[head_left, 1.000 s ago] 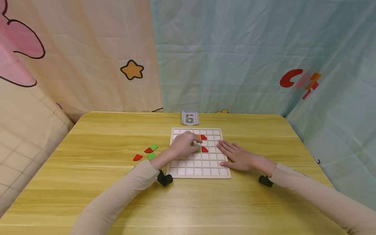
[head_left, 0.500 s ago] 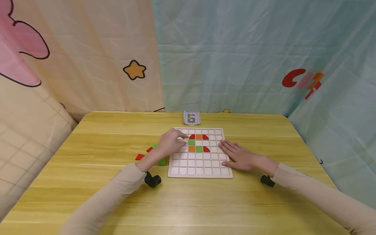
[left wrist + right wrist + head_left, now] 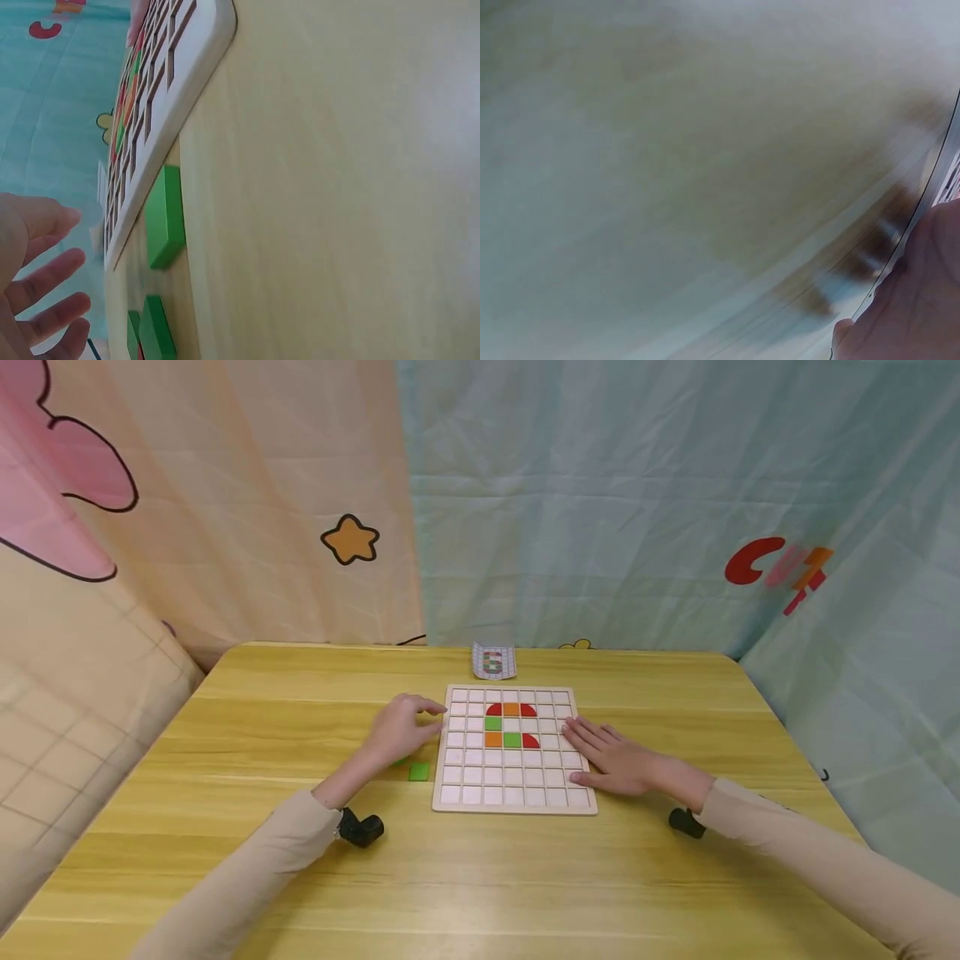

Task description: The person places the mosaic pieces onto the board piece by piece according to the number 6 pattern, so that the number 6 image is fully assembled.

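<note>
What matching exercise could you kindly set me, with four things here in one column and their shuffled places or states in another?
1. Left hand
2. Right hand
3. Paper card
4. Loose green tile nearest the board

A. Beyond the board's far edge
B. Resting at the board's right edge
C. Lying on the table, left of the board
D. Raised, holding nothing

Pairs: 1-D, 2-B, 3-A, 4-C

I note a wood-grain table (image 3: 480,877), its far edge close to a hanging cloth (whether they touch, I cannot tell). To my left I record a peach panel (image 3: 247,485) bearing an orange star (image 3: 350,539), dark-outlined, and a pink shape (image 3: 90,464) above pale grid lines (image 3: 45,735). To my right, a blue-green panel (image 3: 600,485) carries a red curved mark (image 3: 741,566).
</note>
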{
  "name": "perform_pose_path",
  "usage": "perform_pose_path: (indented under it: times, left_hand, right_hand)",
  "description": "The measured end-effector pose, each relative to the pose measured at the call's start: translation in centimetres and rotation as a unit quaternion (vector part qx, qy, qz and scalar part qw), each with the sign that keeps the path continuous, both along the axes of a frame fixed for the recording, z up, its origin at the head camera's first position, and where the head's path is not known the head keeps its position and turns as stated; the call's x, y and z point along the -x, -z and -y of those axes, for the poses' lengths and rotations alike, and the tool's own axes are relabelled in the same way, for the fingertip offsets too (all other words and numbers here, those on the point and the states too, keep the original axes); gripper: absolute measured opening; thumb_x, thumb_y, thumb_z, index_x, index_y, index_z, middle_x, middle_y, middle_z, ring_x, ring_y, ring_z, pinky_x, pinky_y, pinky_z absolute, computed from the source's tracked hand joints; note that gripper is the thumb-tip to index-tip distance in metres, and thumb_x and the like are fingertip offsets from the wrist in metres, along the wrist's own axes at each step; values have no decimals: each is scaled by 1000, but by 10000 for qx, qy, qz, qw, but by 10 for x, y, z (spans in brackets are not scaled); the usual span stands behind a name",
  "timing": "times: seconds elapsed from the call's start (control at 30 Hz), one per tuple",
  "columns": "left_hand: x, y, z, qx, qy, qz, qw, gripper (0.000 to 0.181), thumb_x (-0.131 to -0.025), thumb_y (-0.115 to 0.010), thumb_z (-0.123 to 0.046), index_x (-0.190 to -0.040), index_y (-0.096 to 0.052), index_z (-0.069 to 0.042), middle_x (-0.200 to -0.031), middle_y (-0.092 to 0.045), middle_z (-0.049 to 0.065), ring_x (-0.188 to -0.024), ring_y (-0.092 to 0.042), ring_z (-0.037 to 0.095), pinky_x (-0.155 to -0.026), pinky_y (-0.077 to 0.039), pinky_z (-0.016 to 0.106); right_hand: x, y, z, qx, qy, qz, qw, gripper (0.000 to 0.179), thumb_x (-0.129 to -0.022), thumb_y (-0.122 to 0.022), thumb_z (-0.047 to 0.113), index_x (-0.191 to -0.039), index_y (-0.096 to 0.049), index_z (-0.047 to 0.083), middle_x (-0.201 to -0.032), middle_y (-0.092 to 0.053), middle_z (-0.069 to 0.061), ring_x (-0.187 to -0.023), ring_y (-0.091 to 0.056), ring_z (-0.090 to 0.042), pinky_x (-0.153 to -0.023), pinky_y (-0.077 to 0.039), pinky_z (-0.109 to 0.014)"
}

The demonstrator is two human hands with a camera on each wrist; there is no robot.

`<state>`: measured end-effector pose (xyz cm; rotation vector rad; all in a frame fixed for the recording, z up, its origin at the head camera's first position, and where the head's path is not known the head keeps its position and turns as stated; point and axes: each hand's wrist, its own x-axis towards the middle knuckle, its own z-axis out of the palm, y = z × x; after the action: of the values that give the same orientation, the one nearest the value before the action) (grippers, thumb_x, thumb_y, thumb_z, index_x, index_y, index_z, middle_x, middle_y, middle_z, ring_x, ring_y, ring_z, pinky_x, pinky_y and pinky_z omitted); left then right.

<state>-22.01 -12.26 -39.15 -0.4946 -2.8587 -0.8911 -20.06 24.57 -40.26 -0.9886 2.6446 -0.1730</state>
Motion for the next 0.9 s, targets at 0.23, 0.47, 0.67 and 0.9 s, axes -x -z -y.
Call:
perform_pose_path:
  times: [0.23, 0.47, 0.67, 0.9]
  left_hand:
    - [-5, 1, 21, -87, -306, -12, 9995, 28, -85, -72, -20, -110, -73, -9, -115, -70, 11, -110, -57, 33, -85, -49, 48]
    - [-7, 6, 37, 7, -482, 70, 9988, 30, -85, -72, -21, -111, -72, -7, -117, -68, 16, -108, -58, 34, -89, -47, 49]
    - [-9, 14, 48, 44, -584, 67, 9983, 33, -82, -74, -24, -109, -73, -5, -111, -71, 15, -109, -62, 34, -95, -46, 50]
    - [-13, 15, 51, 104, -583, 72, 9982, 35, -81, -76, -29, -107, -74, -5, -103, -74, 11, -100, -65, 29, -84, -50, 45]
  right_hand:
    - [3, 3, -1, 55, -20, -56, 10000, 80, -98, -36, 56, -155, -8, 7, -162, -3, -15, -149, -4, -34, -115, -12, -59]
    - [3, 6, -4, -117, 51, -66, 9999, 80, -98, -36, 57, -155, -7, 9, -163, -1, -12, -150, -3, -31, -117, -12, -56]
    - [1, 0, -1, -44, 7, -22, 10000, 79, -99, -37, 53, -155, -8, 6, -162, -2, -15, -149, -4, -35, -116, -11, -58]
    - [2, 3, -1, -48, 34, -39, 10000, 79, -99, -37, 54, -155, -7, 7, -162, -1, -14, -150, -4, -33, -116, -11, -57]
